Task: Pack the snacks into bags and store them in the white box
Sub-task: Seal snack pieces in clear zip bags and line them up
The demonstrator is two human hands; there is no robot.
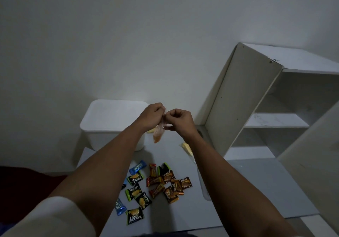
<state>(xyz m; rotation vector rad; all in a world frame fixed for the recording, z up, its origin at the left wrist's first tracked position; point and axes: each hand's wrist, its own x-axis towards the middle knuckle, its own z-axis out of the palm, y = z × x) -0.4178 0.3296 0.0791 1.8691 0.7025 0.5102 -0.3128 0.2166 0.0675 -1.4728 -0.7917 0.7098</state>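
Both hands up over the table (247, 181), between the white box (111, 121) and the shelf (256, 108). Left hand (153, 115) and right hand (180, 120) are each curled shut, pinching the top edge of a small clear bag (159, 132) that holds something orange. Knuckles nearly touching. Looks like the mouth is being sealed or worked open; can't tell which from here.

If sealing: keep the two pinches level, pull the rim taut sideways, then run the fingers along the strip end to end. Slack in the rim is what leaves a gap. Keep the weight hanging straight so the contents stay at the bottom, clear of the seal.

Orientation: bag hangs in the air, long axis roughly vertical, mouth up at the fingers, loaded end down and leaning slightly left, toward the box. It hangs just right of the box's near corner, not touching it.

Box is closed, lid on, so it needs opening before anything goes in.

Loose snacks (157, 183) still spread on the table under the forearms: green, blue, red, brown wrappers. Plenty left to pack.
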